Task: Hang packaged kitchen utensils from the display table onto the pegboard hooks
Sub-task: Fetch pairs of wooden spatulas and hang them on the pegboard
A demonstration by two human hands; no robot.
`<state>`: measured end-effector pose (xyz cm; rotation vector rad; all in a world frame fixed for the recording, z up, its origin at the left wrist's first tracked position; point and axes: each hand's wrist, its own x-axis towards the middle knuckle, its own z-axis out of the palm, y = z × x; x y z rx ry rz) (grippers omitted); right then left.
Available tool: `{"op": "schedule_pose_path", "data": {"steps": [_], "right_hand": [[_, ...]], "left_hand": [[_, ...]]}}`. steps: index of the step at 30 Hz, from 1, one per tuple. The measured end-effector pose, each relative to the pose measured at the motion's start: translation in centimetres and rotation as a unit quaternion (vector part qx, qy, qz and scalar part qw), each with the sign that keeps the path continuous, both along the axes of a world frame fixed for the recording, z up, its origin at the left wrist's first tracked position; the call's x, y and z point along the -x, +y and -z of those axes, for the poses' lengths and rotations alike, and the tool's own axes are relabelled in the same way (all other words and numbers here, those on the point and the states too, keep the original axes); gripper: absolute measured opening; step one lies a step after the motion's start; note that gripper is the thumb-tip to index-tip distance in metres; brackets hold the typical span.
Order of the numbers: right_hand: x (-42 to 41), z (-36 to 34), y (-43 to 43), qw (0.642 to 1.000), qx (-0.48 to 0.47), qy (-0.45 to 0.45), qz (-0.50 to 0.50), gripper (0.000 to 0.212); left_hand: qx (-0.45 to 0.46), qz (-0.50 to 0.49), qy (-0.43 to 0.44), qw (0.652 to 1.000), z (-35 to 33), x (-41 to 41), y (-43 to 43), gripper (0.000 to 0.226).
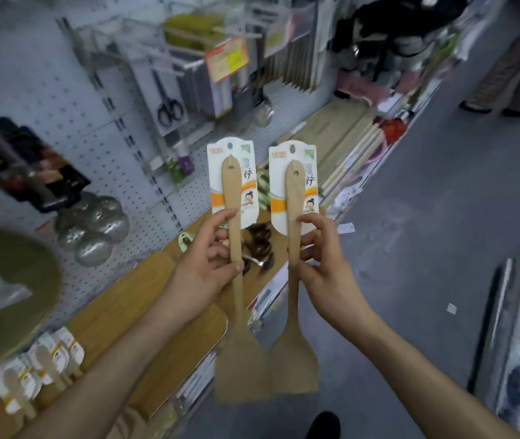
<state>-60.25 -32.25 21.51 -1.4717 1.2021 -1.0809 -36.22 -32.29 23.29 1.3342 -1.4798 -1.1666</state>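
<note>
- Left hand [211, 264] grips the handle of one carded, flat-bladed wooden spatula [238, 312], upright above the wooden table [119, 308].
- Right hand [322, 264] pinches a second matching wooden spatula [295, 312] just beside it, near the white pegboard [62, 99].

Even, cool, diffuse shop light; shadows are faint. The centre is sharpest: the left spatula [229, 185] and right spatula [295, 191], with readable card print. Motion blur smears goods on the pegboard [62, 99] along the top and left edges. Soft glints show on the metal ladles [94, 223]. Wide-angle bowing increases toward the corners.
</note>
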Motion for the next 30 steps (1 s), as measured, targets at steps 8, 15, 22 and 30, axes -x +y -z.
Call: {"op": "schedule_pose_path", "data": {"steps": [8,15,22,30], "right_hand": [[12.7,-12.6,-5.4,0.989,0.144,0.011,0.031,0.072],[21.8,-21.9,-9.2,0.968,0.231,0.026,0.096,0.068],[29.0,-26.0,-14.0,0.95,0.262,0.023,0.166,0.069],[35.7,-27.6,-23.3,0.93,0.296,0.059,0.212,0.061]], "left_hand": [[0.113,0.053,0.003,0.992,-13.9,14.1,-7.0,0.083],[0.21,0.07,0.021,0.975,-23.0,23.6,-12.2,0.077],[0.27,0.097,0.036,0.957,-27.7,31.5,-19.0,0.072],[0.281,0.152,0.079,0.944,-28.2,39.2,-30.4,0.072]]}}
